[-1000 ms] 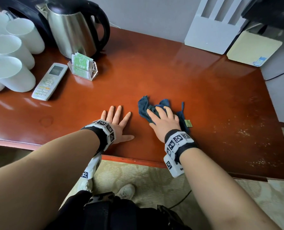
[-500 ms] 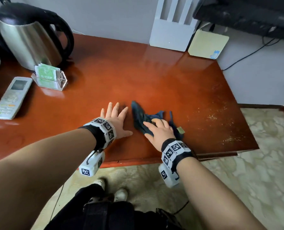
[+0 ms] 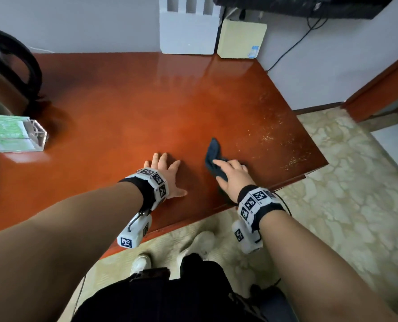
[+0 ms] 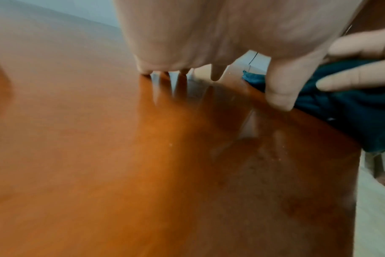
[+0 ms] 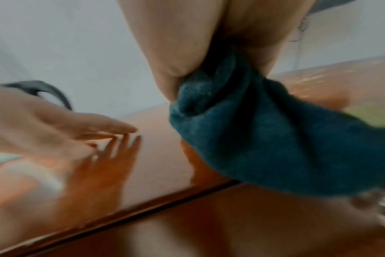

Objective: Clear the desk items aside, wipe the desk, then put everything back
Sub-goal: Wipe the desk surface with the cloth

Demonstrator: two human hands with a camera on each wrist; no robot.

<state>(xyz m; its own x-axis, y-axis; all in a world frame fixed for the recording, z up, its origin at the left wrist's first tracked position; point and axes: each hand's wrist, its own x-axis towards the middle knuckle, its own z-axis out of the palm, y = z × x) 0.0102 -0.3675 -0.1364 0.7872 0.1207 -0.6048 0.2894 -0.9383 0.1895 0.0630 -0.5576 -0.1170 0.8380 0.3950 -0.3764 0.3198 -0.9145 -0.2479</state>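
Observation:
A dark blue cloth (image 3: pixel 213 151) lies bunched on the red-brown desk (image 3: pixel 128 108), close to its front edge. My right hand (image 3: pixel 231 175) lies on top of it and presses it down with the fingers stretched out. In the right wrist view the cloth (image 5: pixel 264 139) bunches up between thumb and palm and droops over the desk's edge. My left hand (image 3: pixel 164 174) lies flat on the bare wood just left of the cloth, fingers spread, holding nothing. The left wrist view shows the cloth (image 4: pixel 345 107) under the right hand's fingers (image 4: pixel 352 78).
A steel kettle with a black handle (image 3: pixel 9 73) and a clear holder of green packets (image 3: pixel 14 134) stand at the far left. A white slotted stand (image 3: pixel 186 31) and a pale yellow box (image 3: pixel 239 39) lean on the back wall. Pale specks (image 3: pixel 274 135) dot the desk's right end.
My right hand has drawn the cloth back to the desk's front edge. The left hand has stayed flat. The head view has swung right, so the cups and remote have left the frame.

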